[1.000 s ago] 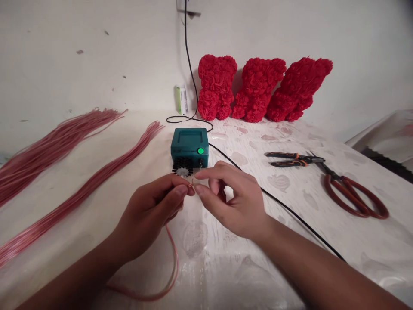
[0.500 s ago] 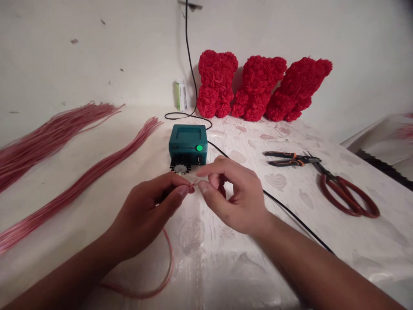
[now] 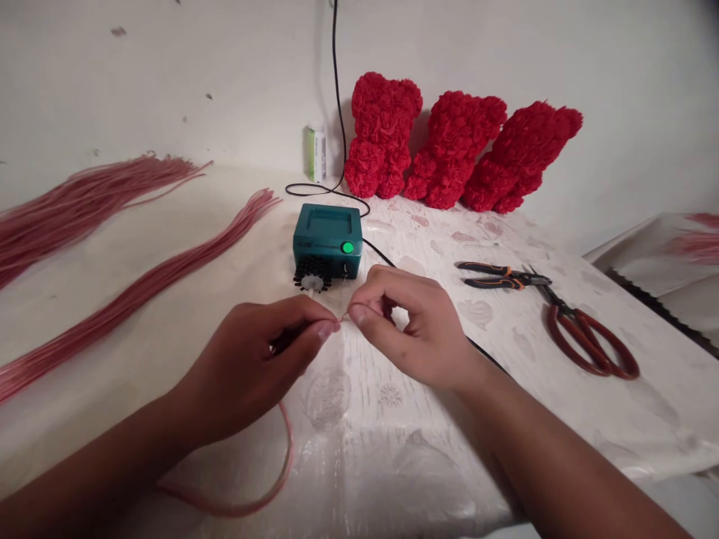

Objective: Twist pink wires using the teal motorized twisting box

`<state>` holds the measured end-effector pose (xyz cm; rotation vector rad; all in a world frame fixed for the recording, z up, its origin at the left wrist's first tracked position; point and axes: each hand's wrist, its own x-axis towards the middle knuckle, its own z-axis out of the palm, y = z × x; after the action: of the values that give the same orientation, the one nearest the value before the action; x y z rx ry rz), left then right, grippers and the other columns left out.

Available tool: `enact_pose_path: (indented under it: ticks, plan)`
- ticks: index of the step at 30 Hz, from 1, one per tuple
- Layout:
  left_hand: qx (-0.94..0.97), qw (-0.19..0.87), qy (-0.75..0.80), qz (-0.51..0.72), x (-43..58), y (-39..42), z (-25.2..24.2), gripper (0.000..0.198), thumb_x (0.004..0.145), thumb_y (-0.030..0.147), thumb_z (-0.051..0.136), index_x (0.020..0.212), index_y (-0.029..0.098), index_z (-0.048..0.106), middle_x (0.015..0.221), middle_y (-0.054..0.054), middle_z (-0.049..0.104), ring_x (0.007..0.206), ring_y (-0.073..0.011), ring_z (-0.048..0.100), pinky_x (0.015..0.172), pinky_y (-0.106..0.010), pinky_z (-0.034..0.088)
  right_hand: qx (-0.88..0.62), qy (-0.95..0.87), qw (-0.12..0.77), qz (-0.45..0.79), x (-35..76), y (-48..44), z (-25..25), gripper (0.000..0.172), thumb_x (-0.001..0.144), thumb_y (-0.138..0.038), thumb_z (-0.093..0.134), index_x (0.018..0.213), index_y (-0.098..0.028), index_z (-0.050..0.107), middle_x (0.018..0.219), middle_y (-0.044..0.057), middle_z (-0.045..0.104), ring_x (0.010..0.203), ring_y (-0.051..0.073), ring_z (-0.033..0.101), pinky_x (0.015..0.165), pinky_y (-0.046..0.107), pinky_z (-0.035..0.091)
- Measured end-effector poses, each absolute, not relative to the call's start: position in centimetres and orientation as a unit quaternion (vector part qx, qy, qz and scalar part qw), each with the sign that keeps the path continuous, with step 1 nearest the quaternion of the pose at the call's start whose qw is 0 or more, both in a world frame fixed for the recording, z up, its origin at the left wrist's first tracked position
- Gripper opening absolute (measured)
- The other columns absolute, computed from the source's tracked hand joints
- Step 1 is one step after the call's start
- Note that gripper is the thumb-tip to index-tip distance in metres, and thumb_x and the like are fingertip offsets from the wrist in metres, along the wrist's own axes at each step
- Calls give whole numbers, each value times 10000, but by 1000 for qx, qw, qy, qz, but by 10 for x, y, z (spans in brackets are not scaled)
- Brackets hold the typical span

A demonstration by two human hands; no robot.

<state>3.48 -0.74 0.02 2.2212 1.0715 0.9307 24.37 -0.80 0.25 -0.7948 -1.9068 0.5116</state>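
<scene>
Pale wall at the back, & a surface (image 3: 393, 457) under a white patterned plastic cloth. Centre front, the left hand (image 3: 252, 363) & right hand (image 3: 421, 329) meet tip to tip just in front of a teal box (image 3: 327, 233) w/ a green light lit & a black toothed wheel (image 3: 311, 275) on its near face. Both sets of fingers (image 3: 321, 329) are closed in a thumb-&-index pinch on the end of one pink strand (image 3: 287, 449). The rest of it drops under the left palm & loops along the surface toward the left forearm. Pinching so near the tip prob. keeps the limp end steady.

Two lots of like strands lie well apart on the left, a near bundle (image 3: 129, 299) & a far bundle (image 3: 84, 198), laid straight, prob. so singles pull free. Pliers (image 3: 499, 275) & red scissors (image 3: 589, 340) lie on the right side, apart from both hands. A black cable (image 3: 337, 97) climbs the wall behind the box. A small bottle (image 3: 316, 152) & three red rose bears (image 3: 449, 146) stand against the wall, out of the way.
</scene>
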Motion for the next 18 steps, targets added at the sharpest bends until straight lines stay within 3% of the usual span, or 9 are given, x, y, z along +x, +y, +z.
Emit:
enact_pose_path:
  ticks: [4, 7, 10, 18]
  plan:
    - [802, 256, 398, 364, 36, -7, -1, 158, 939, 275, 572, 880, 253, 717, 526, 79, 612, 455, -86, 529, 462, -202, 398, -330, -788, 469, 222, 245, -9, 5, 174, 895, -121, 591, 733, -181, 592, 653, -38, 485, 597, 87, 443, 542, 237, 379]
    - [788, 221, 415, 397, 37, -8, 2, 114, 904, 288, 635, 964, 264, 728, 751, 42, 740, 620, -117, 640, 539, -213, 469, -331, -785, 466, 238, 245, -9, 5, 172, 901, -128, 594, 737, -179, 592, 651, -43, 484, 590, 82, 444, 536, 229, 376]
    - [798, 200, 394, 411, 38, -10, 6, 89, 904, 252, 650, 959, 247, 720, 878, 17, 747, 747, -129, 660, 658, -227, 513, -326, -782, 466, 253, 243, -10, 4, 163, 903, -125, 599, 748, -172, 601, 661, -45, 491, 593, 75, 450, 538, 221, 380]
    - [796, 239, 384, 402, 38, -8, 8, 54, 877, 214, 673, 842, 237, 706, 770, 29, 691, 662, -121, 581, 625, -239, 471, -326, -776, 465, 274, 239, -12, 2, 166, 917, -161, 622, 753, -182, 609, 656, -47, 502, 588, 76, 460, 534, 222, 392]
